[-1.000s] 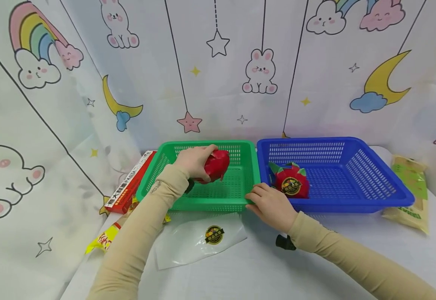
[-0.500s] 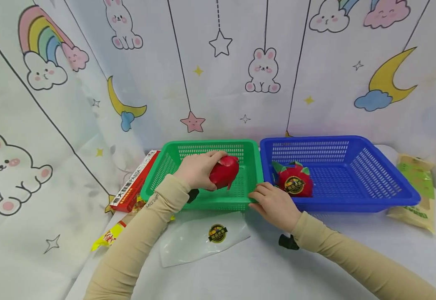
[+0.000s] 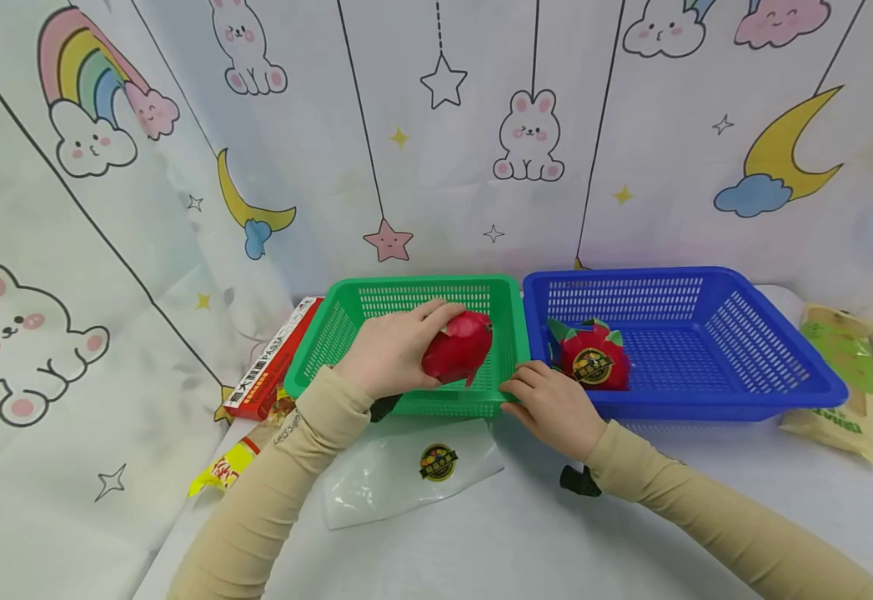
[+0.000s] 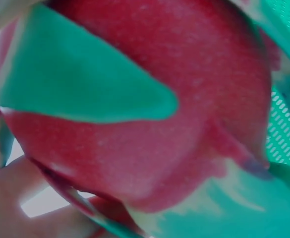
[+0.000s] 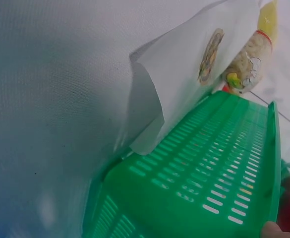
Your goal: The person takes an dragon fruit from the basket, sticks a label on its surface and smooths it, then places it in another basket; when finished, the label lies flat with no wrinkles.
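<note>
My left hand (image 3: 391,350) grips a red dragon fruit (image 3: 460,348) over the green plastic basket (image 3: 436,282). Up close in the left wrist view, the dragon fruit (image 4: 159,148) shows smooth red skin and broad green-tipped scales. Fingers and thumb wrap its near side; part of it is hidden by the hand. At the front right corner of the green basket, my right hand (image 3: 552,408) holds the rim, fingers bent over it. A fingertip (image 5: 273,229) appears at that rim in the right wrist view, beside the basket's slotted wall (image 5: 204,173).
A blue basket (image 3: 721,407) stands right of the green one, with another dragon fruit (image 3: 618,377) bearing a round label. A flat clear bag (image 3: 376,492) lies in front. Left are a red pasta box (image 3: 274,358) and a yellow snack packet (image 3: 226,471); right, a beige-green packet (image 3: 849,375).
My left hand has carried the dragon fruit to the right across the green basket, towards its right side. The right hand stays on the rim.
</note>
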A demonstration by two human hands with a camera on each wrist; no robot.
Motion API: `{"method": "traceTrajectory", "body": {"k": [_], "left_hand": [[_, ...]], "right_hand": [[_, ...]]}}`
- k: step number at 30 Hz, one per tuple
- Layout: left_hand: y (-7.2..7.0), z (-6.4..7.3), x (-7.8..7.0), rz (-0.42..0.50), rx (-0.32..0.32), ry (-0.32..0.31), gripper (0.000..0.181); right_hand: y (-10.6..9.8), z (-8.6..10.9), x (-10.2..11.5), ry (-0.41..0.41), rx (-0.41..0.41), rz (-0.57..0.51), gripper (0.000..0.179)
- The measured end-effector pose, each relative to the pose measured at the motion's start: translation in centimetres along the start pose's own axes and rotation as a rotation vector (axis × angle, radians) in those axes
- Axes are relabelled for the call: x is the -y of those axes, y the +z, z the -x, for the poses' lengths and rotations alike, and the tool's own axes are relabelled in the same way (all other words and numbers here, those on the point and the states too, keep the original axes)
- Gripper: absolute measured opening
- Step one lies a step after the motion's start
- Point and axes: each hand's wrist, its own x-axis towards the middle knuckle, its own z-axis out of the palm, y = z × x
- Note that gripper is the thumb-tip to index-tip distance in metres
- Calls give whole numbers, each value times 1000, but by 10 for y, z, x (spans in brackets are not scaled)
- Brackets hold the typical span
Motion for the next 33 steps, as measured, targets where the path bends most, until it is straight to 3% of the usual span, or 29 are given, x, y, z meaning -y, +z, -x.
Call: {"method": "traceTrajectory", "body": {"k": [11,16,22,33], "left_hand": [[0,25,-23,-86,-107,84,82],[1,37,-34,-107,-104,99,85],[6,49,-46,-120,-122,162,82],[25,65,-62,-78,-58,207,86]], "right_hand": [[-1,-1,0,6,0,-8,23],[-2,0,0,14,15,12,23],[-4,1,0,42,48,28,26],[-5,0,-6,0,47,-77,27]]}}
